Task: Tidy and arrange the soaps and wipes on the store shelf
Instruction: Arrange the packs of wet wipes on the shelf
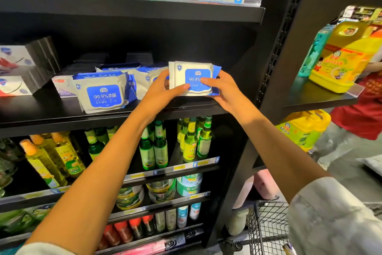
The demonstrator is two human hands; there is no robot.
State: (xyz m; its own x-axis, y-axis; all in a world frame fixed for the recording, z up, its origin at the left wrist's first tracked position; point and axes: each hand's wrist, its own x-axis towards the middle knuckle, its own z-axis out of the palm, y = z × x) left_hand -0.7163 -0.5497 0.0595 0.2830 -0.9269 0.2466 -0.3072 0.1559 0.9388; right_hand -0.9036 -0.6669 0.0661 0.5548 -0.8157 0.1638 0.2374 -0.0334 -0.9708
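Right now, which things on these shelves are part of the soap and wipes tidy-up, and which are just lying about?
Belongs to the job:
- wipes pack held upright by left hand and right hand
- wipes packs on the shelf
- soap boxes at left

Just there:
- green bottles below
- yellow oil jug on the neighbouring shelf
- wire cart

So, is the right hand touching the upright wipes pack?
Touching. The head view shows the right hand with its thumb on the front of the upright wipes pack.

A white-and-blue wipes pack (193,78) stands upright at the shelf's (62,114) front right edge; more wipes packs (102,93) lie mid-shelf, soap boxes (15,73) stacked at its left end.
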